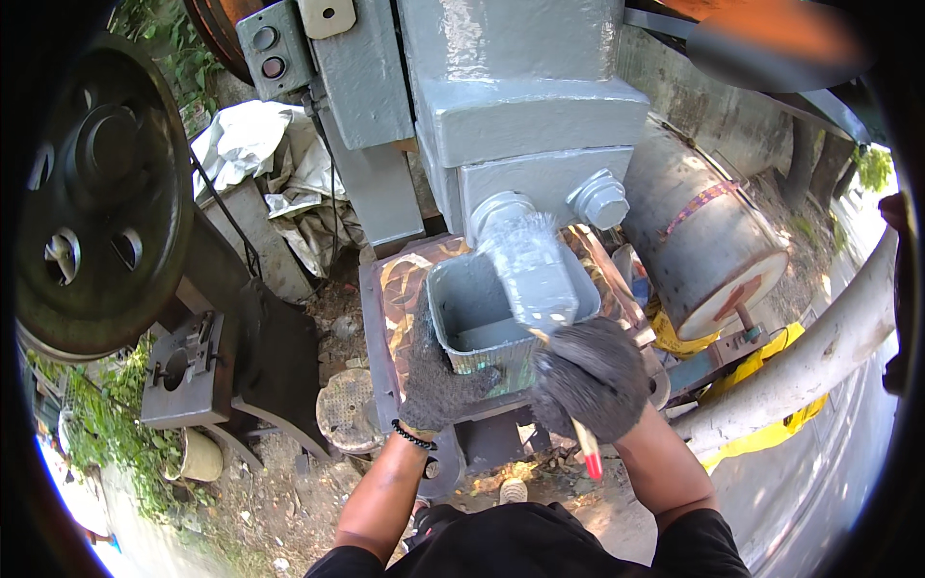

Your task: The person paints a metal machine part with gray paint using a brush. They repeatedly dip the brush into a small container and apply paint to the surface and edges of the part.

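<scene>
Grey-painted rectangular metal container (pixel 482 323), open at the top, stands at picture centre on a small machine table covered with a brown-and-tan patterned sheet (pixel 400 289), directly under the ram of a large grey-painted press (pixel 520 106). Its inner walls and floor carry a smooth, even grey coat; its near outer face shows a duller, textured metal surface. The left hand (pixel 436 380), in a dark knitted glove with a black bead bracelet at the wrist, has its fingers closed around the container's near left corner. The right hand (pixel 590 376), gloved alike, is clenched on a paintbrush with a pale handle and red tip (pixel 586 448); the brush end is blurred against the cylindrical ram above the container's right rim, so contact cannot be judged. A large hexagonal bolt (pixel 599 200) sits on the press body just right of the ram. Left of the press stands a heavy dark flywheel (pixel 96 193), with crumpled white sheeting (pixel 260 154) behind it. To the right lies a grey metal drum (pixel 699 241) on its side, near yellow sheeting (pixel 771 424) and a thick pale pipe (pixel 819 356). The ground (pixel 279 501) is bare earth with debris and weeds, lit by sun.
</scene>
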Tool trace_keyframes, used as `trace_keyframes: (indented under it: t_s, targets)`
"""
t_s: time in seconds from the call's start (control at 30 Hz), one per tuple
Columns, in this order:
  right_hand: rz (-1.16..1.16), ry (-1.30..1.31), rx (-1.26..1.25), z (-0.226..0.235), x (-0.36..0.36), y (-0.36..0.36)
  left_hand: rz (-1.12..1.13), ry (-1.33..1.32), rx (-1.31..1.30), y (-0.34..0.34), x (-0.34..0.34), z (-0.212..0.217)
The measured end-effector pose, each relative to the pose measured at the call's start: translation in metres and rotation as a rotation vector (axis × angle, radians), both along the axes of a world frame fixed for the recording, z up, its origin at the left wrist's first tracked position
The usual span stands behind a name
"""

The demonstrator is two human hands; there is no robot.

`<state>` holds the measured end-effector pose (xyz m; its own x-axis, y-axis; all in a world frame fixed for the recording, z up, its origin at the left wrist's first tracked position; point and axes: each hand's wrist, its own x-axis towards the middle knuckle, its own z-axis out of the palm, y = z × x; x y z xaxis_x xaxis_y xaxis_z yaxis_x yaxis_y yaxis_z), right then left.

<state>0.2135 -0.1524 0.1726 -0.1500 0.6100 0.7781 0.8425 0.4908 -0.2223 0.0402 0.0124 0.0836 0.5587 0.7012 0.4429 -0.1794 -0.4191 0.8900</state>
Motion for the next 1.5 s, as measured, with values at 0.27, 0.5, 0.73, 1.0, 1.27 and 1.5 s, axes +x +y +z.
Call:
trace_keyframes:
  t_s: [0.27,0.5,0.73,1.0,1.27,1.5]
  targets:
    - [0.050,-0.290,0.153,-0.004,0.002,-0.009,0.125,-0.039,0.206,-0.007,0.000,-0.004]
    - [0.061,-0.226,0.074,0.001,-0.004,0.003,0.092,-0.076,0.148,-0.003,0.001,0.001]
    - [-0.037,-0.463,0.071,0.009,-0.021,-0.013,0.080,-0.065,0.249,0.012,-0.006,-0.003]
    - [-0.092,-0.384,0.039,0.020,-0.037,0.015,-0.056,-0.039,0.151,0.030,-0.003,0.008]
    - [-0.200,-0.320,0.003,0.038,-0.065,0.000,-0.037,0.091,0.370,0.043,-0.012,0.007]
    - [-0.209,-0.291,-0.096,0.059,-0.098,0.011,-0.114,-0.054,0.266,0.051,-0.013,0.006]
